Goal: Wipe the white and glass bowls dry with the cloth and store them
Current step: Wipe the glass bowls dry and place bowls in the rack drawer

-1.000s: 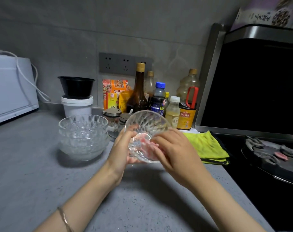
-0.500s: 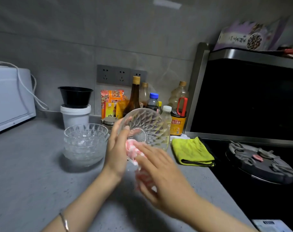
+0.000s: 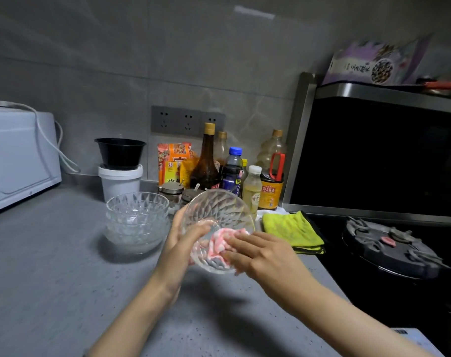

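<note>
A cut-glass bowl (image 3: 219,212) is held up over the grey counter, tilted with its opening toward me. My left hand (image 3: 181,238) grips its left rim, thumb inside. My right hand (image 3: 260,251) presses a pink and white cloth (image 3: 220,242) into the lower inside of the bowl, fingers curled over the cloth. A stack of glass bowls (image 3: 136,220) stands on the counter just left of my left hand. No white bowl shows.
Bottles and seasoning packets (image 3: 234,171) line the wall behind the bowl. A folded yellow-green cloth (image 3: 291,230) lies to the right, beside a black stove (image 3: 389,243). A white tub with a black bowl (image 3: 120,171) and a white appliance (image 3: 18,155) stand at left.
The cloth has moved from the bowl's outer underside to its inside. My right hand rose to press it there, and the bowl tilted lower and more toward me.
</note>
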The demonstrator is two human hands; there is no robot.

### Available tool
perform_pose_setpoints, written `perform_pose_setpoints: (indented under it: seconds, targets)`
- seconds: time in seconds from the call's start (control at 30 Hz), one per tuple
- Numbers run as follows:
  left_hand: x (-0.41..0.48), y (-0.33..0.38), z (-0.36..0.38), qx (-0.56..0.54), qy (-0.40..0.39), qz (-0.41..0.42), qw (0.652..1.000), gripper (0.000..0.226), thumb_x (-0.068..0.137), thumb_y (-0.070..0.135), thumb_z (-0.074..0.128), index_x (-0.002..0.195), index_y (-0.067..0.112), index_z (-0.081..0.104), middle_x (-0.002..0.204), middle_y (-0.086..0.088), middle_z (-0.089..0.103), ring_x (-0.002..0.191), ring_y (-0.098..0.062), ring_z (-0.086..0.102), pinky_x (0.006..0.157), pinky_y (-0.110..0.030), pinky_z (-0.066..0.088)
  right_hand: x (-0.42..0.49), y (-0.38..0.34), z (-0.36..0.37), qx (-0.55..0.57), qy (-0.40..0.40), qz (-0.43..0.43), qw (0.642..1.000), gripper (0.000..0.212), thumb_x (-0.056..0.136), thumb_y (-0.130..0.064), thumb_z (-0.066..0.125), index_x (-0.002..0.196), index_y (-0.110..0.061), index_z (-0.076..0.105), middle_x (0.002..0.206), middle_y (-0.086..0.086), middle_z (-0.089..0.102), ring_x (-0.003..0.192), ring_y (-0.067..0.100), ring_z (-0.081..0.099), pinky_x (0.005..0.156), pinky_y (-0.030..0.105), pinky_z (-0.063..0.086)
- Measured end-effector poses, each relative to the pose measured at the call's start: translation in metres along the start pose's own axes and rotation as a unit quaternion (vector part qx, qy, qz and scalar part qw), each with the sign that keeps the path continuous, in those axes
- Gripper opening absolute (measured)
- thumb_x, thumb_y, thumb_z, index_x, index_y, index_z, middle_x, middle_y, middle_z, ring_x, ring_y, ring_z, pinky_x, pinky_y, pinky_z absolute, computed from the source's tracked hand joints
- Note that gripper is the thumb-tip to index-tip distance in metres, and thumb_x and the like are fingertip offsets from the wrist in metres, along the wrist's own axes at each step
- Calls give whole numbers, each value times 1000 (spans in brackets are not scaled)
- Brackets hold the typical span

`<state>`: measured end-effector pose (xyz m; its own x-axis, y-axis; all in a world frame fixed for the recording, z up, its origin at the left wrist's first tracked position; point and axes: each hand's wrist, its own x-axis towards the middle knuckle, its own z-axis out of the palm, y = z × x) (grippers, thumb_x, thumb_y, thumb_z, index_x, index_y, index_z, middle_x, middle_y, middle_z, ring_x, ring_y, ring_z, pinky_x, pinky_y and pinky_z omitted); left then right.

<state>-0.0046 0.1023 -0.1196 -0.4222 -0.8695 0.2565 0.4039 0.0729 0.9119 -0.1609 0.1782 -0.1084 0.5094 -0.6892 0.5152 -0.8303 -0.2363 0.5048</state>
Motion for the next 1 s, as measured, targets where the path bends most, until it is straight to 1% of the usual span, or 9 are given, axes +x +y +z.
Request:
perform_pose_setpoints:
  seconds: [0.1, 0.17, 0.33, 0.47, 0.63, 0.73, 0.8, 0.9, 1.0]
  targets:
    - [-5, -8, 10, -48, 23, 6, 999, 70, 65, 46, 67, 131, 25, 53, 118, -4, 65, 92, -21, 69, 63, -33, 55, 10, -20, -4, 100, 12, 92, 991, 14, 67, -28, 65, 78, -29, 73, 83, -10, 73, 68, 12, 69, 51, 23, 51]
    - [-7, -13, 17, -51, 51, 3, 997, 72, 62, 61, 66, 123, 25, 60, 113, -8, 68, 90, -20, 68, 61, -29, 52, 17, -36, -9, 165, 16, 159, 973, 22, 68, -18, 58, 82, -28, 71, 86, -12, 72, 66, 12, 68, 47, 23, 50]
    - [-6, -22, 27, -53, 76, 33, 995, 36, 91, 47, 50, 126, 43, 51, 120, 6, 66, 110, -20, 63, 94, -38, 48, 22, -57, -14, 347, 22, 191, 918, 52, 81, -27, 34, 128, -25, 55, 136, -10, 54, 120, 13, 53, 87, 19, 44]
    - [-6, -9, 14, -29, 43, 15, 999, 37, 87, 47, 44, 122, 40, 52, 113, 0, 69, 106, -24, 65, 85, -45, 54, -3, -13, -3, 154, -34, 26, 987, 36, 79, -19, 65, 115, -20, 68, 132, 1, 59, 116, 20, 60, 94, 37, 52]
    - [-5, 9, 2, 8, -47, -61, 997, 49, 77, 53, 49, 124, 37, 55, 122, 4, 61, 103, -23, 66, 73, -43, 58, -9, 33, -16, -78, -77, -85, 990, 47, 83, -20, 33, 109, -17, 72, 125, 7, 64, 119, 22, 58, 107, 38, 33]
    - [-2, 9, 2, -13, -37, -46, 998, 51, 74, 43, 67, 123, 34, 58, 124, 1, 61, 103, -22, 66, 72, -40, 58, -4, 22, -15, -75, -9, -71, 995, 44, 83, -18, 36, 99, -16, 77, 111, 6, 71, 105, 21, 67, 96, 35, 49]
    - [-5, 3, 7, -44, -27, -28, 998, 62, 66, 34, 72, 125, 30, 56, 121, -7, 64, 101, -23, 67, 72, -39, 57, 0, 7, -11, -16, 9, -31, 999, 34, 81, -18, 44, 88, -17, 77, 97, 3, 74, 89, 20, 71, 76, 33, 58]
    - [-8, -6, 16, -94, 18, 2, 995, 78, 52, 44, 71, 127, 29, 53, 111, -13, 69, 90, -28, 68, 57, -32, 53, 8, -24, -9, 114, 43, 75, 990, 15, 69, -20, 65, 81, -23, 73, 84, -5, 73, 69, 16, 70, 49, 25, 52]
    - [-9, -9, 23, -107, 57, 47, 992, 61, 67, 46, 68, 125, 37, 53, 116, -7, 67, 107, -31, 64, 82, -49, 53, 14, -45, -10, 222, 105, 160, 956, 41, 61, -5, 64, 94, -28, 72, 98, -11, 73, 70, 10, 67, 49, 20, 47]
